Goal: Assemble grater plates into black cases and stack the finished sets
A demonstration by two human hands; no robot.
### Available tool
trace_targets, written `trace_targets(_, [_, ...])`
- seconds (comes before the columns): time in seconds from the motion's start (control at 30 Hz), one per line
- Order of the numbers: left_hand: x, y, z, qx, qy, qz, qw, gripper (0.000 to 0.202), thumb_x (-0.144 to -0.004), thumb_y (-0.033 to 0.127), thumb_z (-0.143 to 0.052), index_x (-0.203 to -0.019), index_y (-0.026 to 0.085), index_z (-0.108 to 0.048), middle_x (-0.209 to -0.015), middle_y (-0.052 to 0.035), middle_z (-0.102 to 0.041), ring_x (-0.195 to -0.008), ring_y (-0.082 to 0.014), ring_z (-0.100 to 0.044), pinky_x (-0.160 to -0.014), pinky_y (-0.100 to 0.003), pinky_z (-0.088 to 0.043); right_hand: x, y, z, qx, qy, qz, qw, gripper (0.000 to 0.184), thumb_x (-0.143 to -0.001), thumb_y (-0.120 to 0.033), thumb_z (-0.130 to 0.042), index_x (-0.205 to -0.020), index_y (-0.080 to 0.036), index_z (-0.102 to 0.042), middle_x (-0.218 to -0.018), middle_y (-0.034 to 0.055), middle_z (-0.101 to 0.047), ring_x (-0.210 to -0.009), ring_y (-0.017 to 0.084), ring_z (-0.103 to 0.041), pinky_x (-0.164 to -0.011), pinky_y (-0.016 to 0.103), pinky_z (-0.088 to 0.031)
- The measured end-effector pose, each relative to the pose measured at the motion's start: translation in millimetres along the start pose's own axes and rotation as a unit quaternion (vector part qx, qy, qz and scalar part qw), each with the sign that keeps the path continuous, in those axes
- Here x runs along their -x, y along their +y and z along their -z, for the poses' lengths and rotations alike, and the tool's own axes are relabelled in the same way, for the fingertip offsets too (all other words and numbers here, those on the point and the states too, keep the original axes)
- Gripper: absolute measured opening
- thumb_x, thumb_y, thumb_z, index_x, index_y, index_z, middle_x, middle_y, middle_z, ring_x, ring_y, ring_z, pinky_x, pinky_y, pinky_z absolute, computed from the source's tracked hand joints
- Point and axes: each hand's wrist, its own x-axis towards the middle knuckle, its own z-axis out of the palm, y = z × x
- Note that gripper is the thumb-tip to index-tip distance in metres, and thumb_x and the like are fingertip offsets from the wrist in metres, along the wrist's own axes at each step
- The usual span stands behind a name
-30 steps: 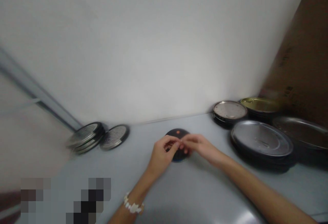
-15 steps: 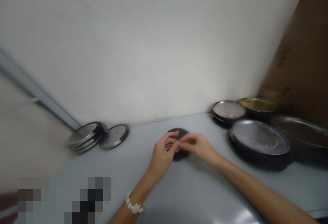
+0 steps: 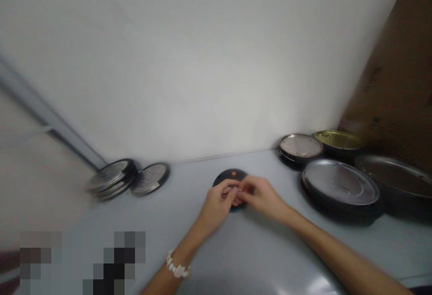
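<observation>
- Left hand [image 3: 218,207] has drawn down off the upper part of the dark round disc [image 3: 225,179], so the orange dot [image 3: 234,174] shows again, and the disc sits a touch further left in the view.
- Both hands are narrow, fingers curled inward, with the fingertips meeting over the middle of the disc. Right hand [image 3: 261,196] comes in from the lower right, and its fingers touch those of the left.
- Between the fingertips is a small glinting piece [image 3: 236,189] (too small to name). I cannot tell whether either hand is really gripping it.
- Disc lies flat on the grey tabletop [image 3: 270,250], mostly under the hands, well apart from the metal lids on either side.
- On the left stand a stack of perforated metal discs [image 3: 111,178] and a single perforated disc [image 3: 149,179], close together by the white wall [image 3: 202,61].
- On the right are a silver lid [image 3: 300,146], a gold-lined lid [image 3: 339,139], a large silver lid [image 3: 340,182] and a dark metal pan lid [image 3: 394,175], with a cardboard box [image 3: 384,83] behind.
- Left wrist wears a white beaded bracelet [image 3: 177,269].
</observation>
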Motion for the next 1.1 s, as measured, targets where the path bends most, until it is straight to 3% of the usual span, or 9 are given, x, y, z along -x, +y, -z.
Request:
trace_targets(0.1, [0.6, 0.0, -0.9, -0.014, 0.015, -0.007, 1.000, 0.022, -0.089, 0.035, -0.060, -0.097, 0.015, -0.066, -0.082, -0.0071, -0.073, -0.073, -0.0192, -0.070, -0.070, -0.030, -0.057, -2.8, 1.0, 3.8, -0.029, -0.017, -0.011, 0.999, 0.014, -0.085, -0.029, -0.066, -0.078, -0.017, -0.067, -0.072, 0.0021, -0.069, -0.066, 0.015, -0.059, -0.063, 0.026, -0.044])
trace_targets(0.23, [2.5, 2.4, -1.8, -0.128, 0.055, -0.065, 0.988, 0.012, -0.086, 0.030, -0.064, -0.087, 0.018, -0.068, -0.086, -0.0057, -0.072, -0.079, -0.0194, -0.068, -0.074, -0.029, -0.054, -2.4, 1.4, 5.8, -0.015, -0.053, -0.010, 0.998, 0.013, -0.085, -0.028, -0.065, -0.078, -0.017, -0.068, -0.069, 0.0007, -0.067, -0.064, 0.015, -0.056, -0.060, 0.026, -0.041])
trace_targets(0.33, [2.5, 4.7, -0.3, -0.171, 0.055, -0.083, 0.980, 0.007, -0.085, 0.024, -0.063, -0.081, 0.019, -0.066, -0.082, -0.0040, -0.069, -0.075, -0.0179, -0.064, -0.072, -0.028, -0.051, 0.2, 0.7, 2.8, -0.012, -0.071, -0.021, 0.997, 0.013, -0.085, -0.027, -0.064, -0.077, -0.018, -0.066, -0.068, -0.0001, -0.064, -0.062, 0.014, -0.055, -0.057, 0.025, -0.039])
trace_targets(0.4, [1.5, 5.8, 2.4, -0.142, 0.034, -0.064, 0.987, 0.007, -0.083, 0.023, -0.063, -0.079, 0.018, -0.064, -0.078, -0.0030, -0.067, -0.072, -0.0169, -0.062, -0.068, -0.027, -0.050, 1.2, 0.4, -0.1, -0.058, -0.074, -0.037, 0.995, 0.013, -0.083, -0.030, -0.069, -0.089, -0.019, -0.064, -0.067, -0.0021, -0.063, -0.060, 0.014, -0.056, -0.056, 0.025, -0.040])
trace_targets(0.5, [-0.9, 6.6, 7.4, -0.047, 0.000, -0.011, 0.999, 0.012, -0.083, 0.028, -0.064, -0.079, 0.017, -0.062, -0.072, -0.0014, -0.064, -0.067, -0.0155, -0.061, -0.063, -0.025, -0.047, -0.2, 0.4, -2.7, -0.174, -0.076, -0.058, 0.980, 0.040, -0.076, -0.036, -0.078, -0.104, -0.020, -0.055, -0.065, -0.0053, -0.062, -0.059, 0.015, -0.060, -0.057, 0.025, -0.045])
trace_targets(0.6, [-2.4, 6.6, 9.7, 0.021, -0.021, 0.034, 0.999, 0.021, -0.081, 0.035, -0.067, -0.075, 0.016, -0.060, -0.066, -0.0003, -0.062, -0.064, -0.0141, -0.059, -0.062, -0.024, -0.045, -3.9, 0.1, -0.8, -0.244, -0.063, -0.092, 0.963, 0.044, -0.069, -0.043, -0.083, -0.094, -0.020, -0.055, -0.064, -0.0047, -0.063, -0.058, 0.015, -0.061, -0.057, 0.027, -0.049])
trace_targets(0.77, [0.7, 6.5, 3.2, 0.073, -0.041, 0.064, 0.994, 0.029, -0.076, 0.041, -0.074, -0.073, 0.015, -0.063, -0.069, -0.0039, -0.068, -0.066, -0.0148, -0.063, -0.066, -0.026, -0.048, -7.5, 0.3, 5.6, -0.264, -0.022, -0.126, 0.956, 0.041, -0.063, -0.048, -0.085, -0.075, -0.017, -0.059, -0.064, -0.0019, -0.064, -0.058, 0.013, -0.059, -0.059, 0.026, -0.047])
trace_targets(0.97, [0.5, 2.5, -2.5, 0.112, -0.003, 0.098, 0.989, 0.035, -0.071, 0.046, -0.080, -0.078, 0.013, -0.069, -0.073, -0.0067, -0.073, -0.069, -0.0164, -0.068, -0.072, -0.029, -0.053, -5.7, 2.1, 0.0, -0.285, 0.013, -0.124, 0.950, 0.038, -0.063, -0.047, -0.085, -0.074, -0.018, -0.063, -0.066, -0.0025, -0.064, -0.061, 0.013, -0.058, -0.062, 0.027, -0.046])
trace_targets(1.1, [-3.6, -1.9, -1.5, 0.125, 0.036, 0.087, 0.988, 0.039, -0.070, 0.048, -0.080, -0.081, 0.013, -0.070, -0.077, -0.0068, -0.074, -0.070, -0.0160, -0.069, -0.073, -0.029, -0.056, -4.0, -0.1, -3.0, -0.273, 0.006, -0.124, 0.954, 0.037, -0.068, -0.049, -0.082, -0.081, -0.017, -0.068, -0.070, -0.0005, -0.067, -0.067, 0.015, -0.061, -0.067, 0.028, -0.046])
